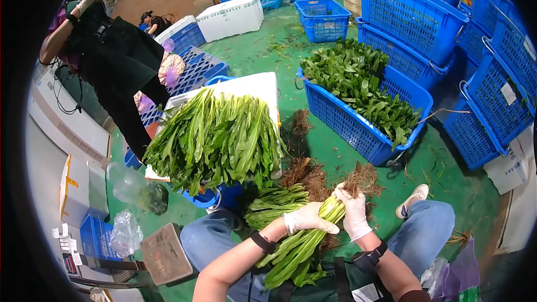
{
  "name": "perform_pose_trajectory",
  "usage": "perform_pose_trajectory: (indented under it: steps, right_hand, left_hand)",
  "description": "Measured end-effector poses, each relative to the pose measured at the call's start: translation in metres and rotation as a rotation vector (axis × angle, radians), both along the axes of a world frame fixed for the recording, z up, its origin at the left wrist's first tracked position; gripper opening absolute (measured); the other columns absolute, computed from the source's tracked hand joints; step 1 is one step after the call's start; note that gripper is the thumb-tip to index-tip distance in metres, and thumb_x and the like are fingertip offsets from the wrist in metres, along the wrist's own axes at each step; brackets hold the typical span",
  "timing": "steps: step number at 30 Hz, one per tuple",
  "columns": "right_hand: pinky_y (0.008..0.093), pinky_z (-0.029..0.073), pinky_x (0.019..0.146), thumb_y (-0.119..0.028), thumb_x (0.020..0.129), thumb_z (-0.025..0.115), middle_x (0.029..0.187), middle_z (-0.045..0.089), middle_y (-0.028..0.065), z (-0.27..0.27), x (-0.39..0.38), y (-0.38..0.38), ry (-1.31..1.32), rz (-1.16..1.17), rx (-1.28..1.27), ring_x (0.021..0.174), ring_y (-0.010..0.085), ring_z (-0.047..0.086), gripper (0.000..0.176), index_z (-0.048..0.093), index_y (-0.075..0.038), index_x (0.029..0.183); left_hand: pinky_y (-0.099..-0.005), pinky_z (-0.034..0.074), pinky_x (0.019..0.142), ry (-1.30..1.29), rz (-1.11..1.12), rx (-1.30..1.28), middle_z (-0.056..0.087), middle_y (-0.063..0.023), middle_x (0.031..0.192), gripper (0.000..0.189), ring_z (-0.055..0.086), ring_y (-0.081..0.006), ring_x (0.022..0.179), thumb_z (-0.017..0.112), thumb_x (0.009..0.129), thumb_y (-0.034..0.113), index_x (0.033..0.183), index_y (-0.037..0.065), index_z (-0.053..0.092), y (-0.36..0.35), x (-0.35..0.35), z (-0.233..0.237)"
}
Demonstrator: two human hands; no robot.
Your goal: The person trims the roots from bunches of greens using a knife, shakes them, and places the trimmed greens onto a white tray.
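Note:
Both of my hands wear white gloves and are closed on one bunch of long-leaved greens point(302, 249) over my lap. My left hand point(310, 218) wraps around the pale stems. At the root end, my right hand point(354, 212) grips the bunch, its fingers beside a tangle of brown roots point(362, 180). The leaves point down and to the left. Another pile of the same greens point(274, 206) lies on the floor just beyond my left hand. More brown root clumps point(313, 182) lie beyond my hands.
A large heap of greens point(224, 134) rests on a white foam lid point(263, 83) at left. A blue crate point(349, 128) of leafy greens stands ahead, with stacked blue crates point(408, 17) at right. A scale point(166, 253) sits left. Another person point(106, 50) stands at upper left.

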State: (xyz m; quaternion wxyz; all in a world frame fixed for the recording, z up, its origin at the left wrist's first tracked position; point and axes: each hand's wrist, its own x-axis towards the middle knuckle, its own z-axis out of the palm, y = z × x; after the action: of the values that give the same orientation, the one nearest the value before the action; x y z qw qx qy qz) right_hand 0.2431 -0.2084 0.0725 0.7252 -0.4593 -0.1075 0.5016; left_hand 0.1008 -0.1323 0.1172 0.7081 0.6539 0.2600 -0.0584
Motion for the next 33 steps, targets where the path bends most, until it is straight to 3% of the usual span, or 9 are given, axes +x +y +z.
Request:
perform_pose_trajectory:
  steps: [5, 8, 12, 14, 18, 22, 25, 31, 33]
  right_hand:
    - [0.0213, 0.045, 0.063, -0.014, 0.085, 0.072, 0.09, 0.065, 0.0023, 0.027, 0.002, 0.002, -0.046, 0.082, -0.025, 0.07, 0.0083, 0.058, 0.03, 0.057, -0.005, 0.11]
    - [0.0166, 0.023, 0.046, -0.026, 0.086, 0.072, 0.095, 0.054, -0.005, 0.017, 0.027, 0.003, -0.36, 0.023, -0.07, 0.058, 0.0008, 0.036, 0.05, 0.047, -0.012, 0.126]
    - [0.0172, 0.027, 0.048, -0.024, 0.093, 0.06, 0.091, 0.053, -0.0053, 0.01, 0.058, -0.009, -0.519, -0.16, -0.245, 0.06, 0.0005, 0.037, 0.035, 0.05, -0.01, 0.124]
    - [0.0242, 0.043, 0.077, -0.015, 0.096, 0.053, 0.095, 0.056, 0.0029, 0.033, 0.056, -0.023, -0.675, -0.02, -0.195, 0.084, 0.0101, 0.052, 0.027, 0.053, -0.002, 0.119]
    - [0.0295, 0.046, 0.071, -0.009, 0.098, 0.048, 0.085, 0.059, 0.008, 0.037, 0.032, -0.035, -1.071, -0.046, -0.051, 0.074, 0.0179, 0.055, 0.016, 0.056, -0.002, 0.11]
    - [0.0368, 0.052, 0.067, -0.006, 0.092, 0.056, 0.096, 0.065, 0.0132, 0.038, 0.036, -0.051, -1.307, 0.152, -0.013, 0.081, 0.0309, 0.066, 0.015, 0.06, -0.005, 0.106]
    - [0.0355, 0.052, 0.067, -0.007, 0.09, 0.06, 0.093, 0.065, 0.0127, 0.034, 0.035, -0.051, -1.298, 0.048, -0.107, 0.079, 0.0291, 0.067, 0.016, 0.063, -0.007, 0.105]
    - [0.0331, 0.051, 0.065, -0.011, 0.086, 0.066, 0.084, 0.065, 0.0089, 0.037, 0.042, -0.038, -1.193, -0.189, -0.077, 0.07, 0.0264, 0.065, 0.013, 0.067, -0.008, 0.099]
    - [0.0332, 0.05, 0.063, -0.015, 0.081, 0.071, 0.08, 0.062, 0.0075, 0.03, 0.047, -0.042, -1.411, 0.128, -0.316, 0.065, 0.0254, 0.063, 0.012, 0.068, -0.009, 0.092]
  left_hand:
    - [-0.0256, 0.049, 0.069, -0.012, 0.232, -0.299, 0.066, -0.0017, 0.079, 0.033, 0.059, -0.0088, 0.074, 0.081, 0.073, 0.014, 0.099, 0.003, 0.063, -0.015, 0.004, -0.018]
    - [-0.0275, 0.05, 0.07, 0.124, 0.32, -0.068, 0.066, -0.0019, 0.081, 0.026, 0.06, -0.0111, 0.074, 0.078, 0.073, 0.009, 0.095, 0.003, 0.065, -0.009, 0.005, -0.02]
    - [-0.0332, 0.051, 0.073, 0.078, 0.389, 0.27, 0.068, -0.0094, 0.077, 0.031, 0.064, -0.0206, 0.072, 0.076, 0.07, 0.025, 0.088, 0.002, 0.066, 0.0, -0.003, -0.035]
    - [-0.034, 0.05, 0.075, 0.102, 0.352, 0.392, 0.068, -0.0114, 0.078, 0.034, 0.064, -0.0231, 0.074, 0.075, 0.069, 0.028, 0.088, 0.001, 0.066, 0.003, -0.001, -0.035]
    - [-0.0407, 0.052, 0.078, 0.237, 0.303, 0.69, 0.069, -0.0191, 0.085, 0.044, 0.066, -0.0358, 0.083, 0.075, 0.066, 0.033, 0.097, 0.004, 0.066, -0.002, 0.008, -0.026]
    - [-0.0406, 0.053, 0.077, 0.283, 0.276, 0.694, 0.069, -0.019, 0.085, 0.044, 0.067, -0.0354, 0.083, 0.075, 0.065, 0.033, 0.097, 0.004, 0.066, -0.001, 0.015, -0.027]
    - [-0.0413, 0.053, 0.075, 0.363, 0.235, 0.817, 0.069, -0.0186, 0.086, 0.049, 0.067, -0.0348, 0.084, 0.074, 0.067, 0.032, 0.108, 0.006, 0.062, -0.005, 0.022, -0.019]
    - [-0.0451, 0.051, 0.065, 0.331, 0.14, 0.989, 0.067, -0.0175, 0.081, 0.029, 0.066, -0.0367, 0.074, 0.062, 0.071, 0.012, 0.099, 0.008, 0.058, -0.021, 0.033, -0.02]
    - [-0.0444, 0.051, 0.064, 0.299, 0.101, 1.061, 0.067, -0.0179, 0.08, 0.027, 0.066, -0.036, 0.074, 0.062, 0.072, 0.01, 0.099, 0.007, 0.058, -0.021, 0.033, -0.023]
